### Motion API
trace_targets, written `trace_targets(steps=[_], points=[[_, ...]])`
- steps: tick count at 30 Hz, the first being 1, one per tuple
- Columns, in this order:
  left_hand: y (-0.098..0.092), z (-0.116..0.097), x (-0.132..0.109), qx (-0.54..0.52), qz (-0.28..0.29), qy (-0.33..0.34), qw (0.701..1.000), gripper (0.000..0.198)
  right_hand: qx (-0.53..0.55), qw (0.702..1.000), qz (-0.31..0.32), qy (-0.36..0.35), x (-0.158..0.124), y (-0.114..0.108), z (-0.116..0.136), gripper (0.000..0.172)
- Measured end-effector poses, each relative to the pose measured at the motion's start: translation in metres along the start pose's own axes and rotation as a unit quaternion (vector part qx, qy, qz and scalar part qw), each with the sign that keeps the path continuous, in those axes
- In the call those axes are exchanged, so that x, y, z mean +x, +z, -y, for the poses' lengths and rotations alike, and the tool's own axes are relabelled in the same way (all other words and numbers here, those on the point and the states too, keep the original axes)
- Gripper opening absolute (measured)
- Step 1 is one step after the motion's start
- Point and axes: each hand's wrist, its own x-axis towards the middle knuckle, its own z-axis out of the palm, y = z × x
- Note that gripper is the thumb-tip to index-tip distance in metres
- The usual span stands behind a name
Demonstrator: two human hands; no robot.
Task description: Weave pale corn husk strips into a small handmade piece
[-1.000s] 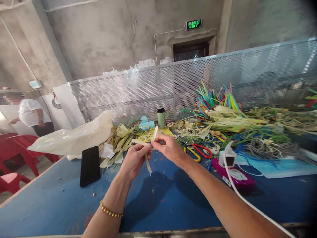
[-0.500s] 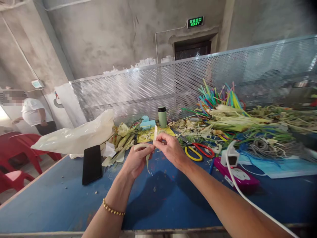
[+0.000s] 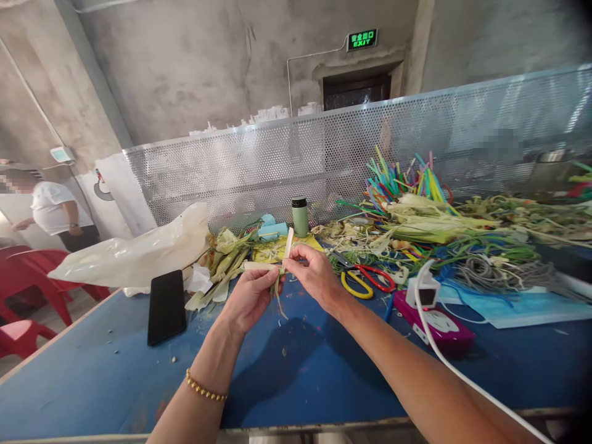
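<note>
My left hand (image 3: 250, 299) is closed on a pale corn husk strip (image 3: 259, 266) that lies across its thumb side, with a thin end hanging below the fingers. Close against it, my right hand (image 3: 315, 277) pinches the husk where a narrow pale piece (image 3: 289, 242) stands upright. Whether the upright piece and the strip are one cannot be made out; the fingers hide where they meet. Both hands are above the blue table (image 3: 282, 376). Scissors (image 3: 365, 282) with one yellow and one red handle lie right of my right hand.
Left are a black phone (image 3: 166, 308), dried husks (image 3: 226, 262) and a plastic bag (image 3: 134, 250). Behind my hands stands a green bottle (image 3: 300, 219). Right lie a husk bundle (image 3: 430, 222), a purple box (image 3: 439, 324) with a white cable, and a blue mask (image 3: 522, 305). A person (image 3: 58, 209) is at far left.
The husk strip at my left hand now sticks out straighter to the left, where before it curved over the fingers. My hands stay together; the whole view has shifted slightly.
</note>
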Motion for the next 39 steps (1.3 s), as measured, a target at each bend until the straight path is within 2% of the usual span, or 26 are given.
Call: trace_targets(steps=[3, 7, 9, 12, 13, 16, 19, 24, 28, 32, 36, 39], points=[[-0.002, 0.001, 0.003, -0.024, -0.033, 0.014, 0.999, 0.024, -0.062, 0.997, -0.01, -0.037, 0.004, -0.005, -0.006, 0.013], [-0.008, 0.004, 0.009, -0.044, -0.092, 0.037, 0.994, 0.022, -0.221, 0.964, -0.108, -0.104, 0.007, -0.011, -0.009, 0.017], [-0.011, 0.007, 0.011, -0.034, -0.1, 0.038, 0.994, 0.02, -0.246, 0.958, -0.08, -0.121, 0.004, -0.009, -0.009, 0.019], [-0.012, 0.012, 0.012, -0.017, -0.111, 0.042, 0.993, 0.018, -0.198, 0.974, 0.042, -0.103, -0.002, 0.001, -0.008, 0.023], [-0.012, 0.013, 0.011, -0.015, -0.113, 0.043, 0.993, 0.018, -0.186, 0.977, 0.061, -0.084, -0.004, 0.005, -0.007, 0.023], [-0.009, 0.013, 0.009, -0.017, -0.089, 0.045, 0.995, 0.017, -0.165, 0.984, 0.058, -0.04, -0.008, 0.012, -0.008, 0.02], [-0.007, 0.01, 0.007, -0.018, -0.047, 0.024, 0.998, 0.019, -0.142, 0.987, 0.054, -0.051, -0.008, 0.012, -0.007, 0.018], [-0.01, 0.013, 0.01, -0.019, -0.063, 0.054, 0.996, 0.02, -0.137, 0.986, 0.071, -0.057, -0.01, 0.012, -0.004, 0.018], [-0.013, 0.013, 0.012, -0.001, -0.057, 0.062, 0.996, 0.02, -0.064, 0.991, 0.111, 0.034, -0.013, 0.013, 0.0, 0.018], [-0.011, 0.008, 0.009, 0.003, -0.031, 0.047, 0.998, 0.021, 0.057, 0.978, 0.14, 0.142, -0.013, 0.011, 0.002, 0.018], [-0.008, 0.004, 0.007, 0.004, 0.0, 0.053, 0.999, 0.019, 0.119, 0.969, 0.15, 0.158, -0.012, 0.008, -0.001, 0.019], [-0.009, 0.004, 0.008, 0.0, -0.009, 0.065, 0.998, 0.018, 0.158, 0.96, 0.164, 0.166, -0.01, 0.009, -0.004, 0.021]])
